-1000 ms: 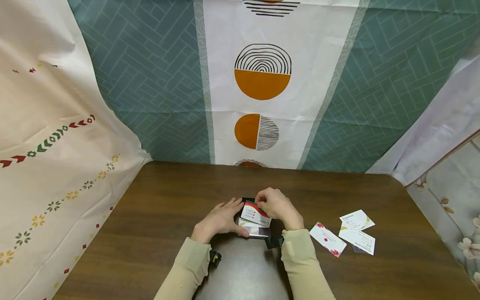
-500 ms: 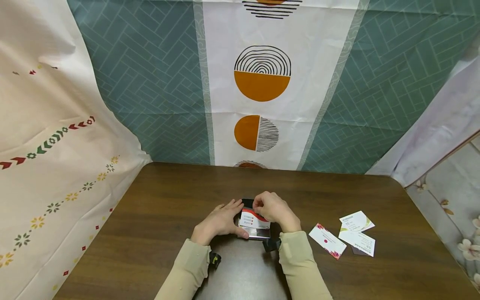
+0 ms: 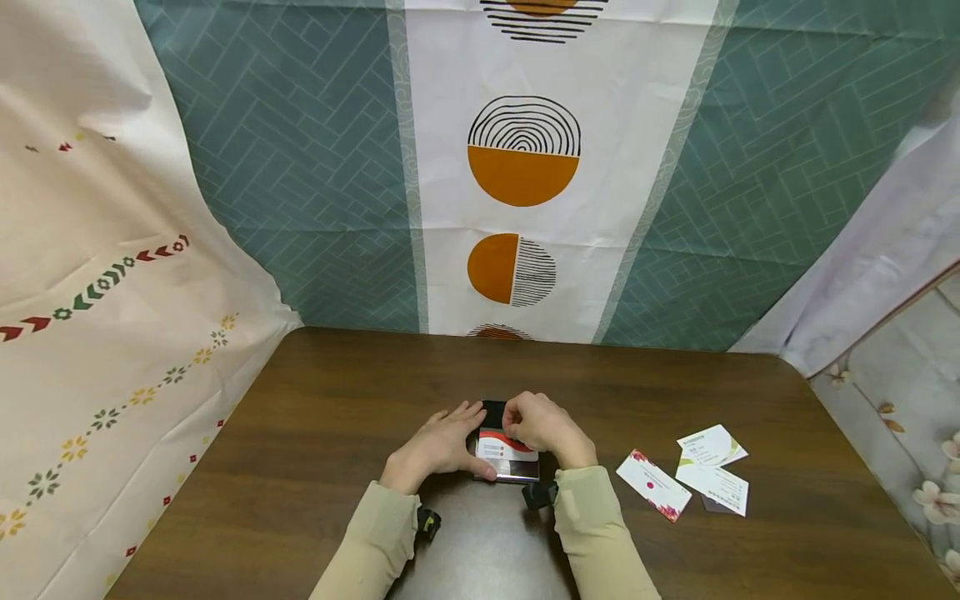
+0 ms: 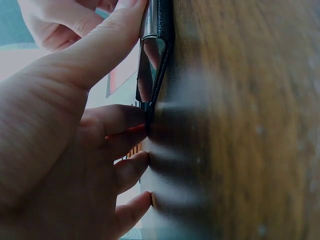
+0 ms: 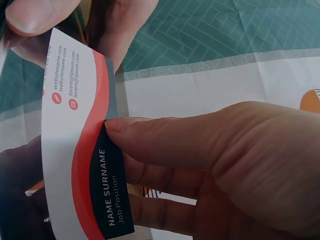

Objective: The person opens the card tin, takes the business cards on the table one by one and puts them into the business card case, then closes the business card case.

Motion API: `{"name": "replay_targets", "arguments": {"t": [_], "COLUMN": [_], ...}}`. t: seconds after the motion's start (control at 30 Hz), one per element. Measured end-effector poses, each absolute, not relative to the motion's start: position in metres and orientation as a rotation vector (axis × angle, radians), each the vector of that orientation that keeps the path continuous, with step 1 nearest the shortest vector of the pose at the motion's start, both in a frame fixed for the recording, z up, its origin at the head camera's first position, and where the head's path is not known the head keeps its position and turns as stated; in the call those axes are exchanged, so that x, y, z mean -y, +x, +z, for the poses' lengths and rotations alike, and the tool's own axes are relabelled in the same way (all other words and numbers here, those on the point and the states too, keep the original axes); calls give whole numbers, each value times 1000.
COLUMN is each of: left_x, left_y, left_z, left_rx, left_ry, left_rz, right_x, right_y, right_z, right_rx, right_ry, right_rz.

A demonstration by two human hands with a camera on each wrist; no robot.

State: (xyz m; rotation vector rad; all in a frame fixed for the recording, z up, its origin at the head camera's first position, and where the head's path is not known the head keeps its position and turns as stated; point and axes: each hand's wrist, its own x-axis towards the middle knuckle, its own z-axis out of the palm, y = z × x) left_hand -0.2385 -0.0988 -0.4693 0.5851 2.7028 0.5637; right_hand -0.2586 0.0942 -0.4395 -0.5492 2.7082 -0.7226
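Note:
My right hand (image 3: 551,429) pinches a white, red and dark business card (image 5: 65,140), with the thumb on its printed face. The card lies over an open black card case (image 3: 492,412), its near end at the metal-framed pocket. My left hand (image 3: 438,446) rests along the case's left side. In the left wrist view, the left thumb (image 4: 107,47) presses on the metal edge of the case, and the spread fingers (image 4: 132,172) reach down by the lid and the tabletop. The right fingertips behind the card are partly hidden.
To the right on the brown wooden table (image 3: 337,392) lie a white card with red floral corners (image 3: 654,485) and a small overlapping group of white and green cards (image 3: 712,446), with a dark card (image 3: 717,505) partly beneath. A patterned curtain (image 3: 517,167) hangs behind.
My right hand has moved nearer with the business card, which has straightened and slid toward the case's near edge. More of the black lid shows. The left hand stays in place.

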Motion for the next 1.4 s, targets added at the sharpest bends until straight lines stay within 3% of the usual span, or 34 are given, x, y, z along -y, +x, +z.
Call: {"name": "replay_targets", "arguments": {"t": [1.4], "left_x": [100], "left_y": [-238], "left_z": [-469], "left_rx": [-2708], "left_ry": [591], "left_rz": [569], "right_x": [-105], "right_y": [-249], "right_z": [-431], "right_rx": [-2721], "right_ry": [-516], "right_rz": [-708]}}
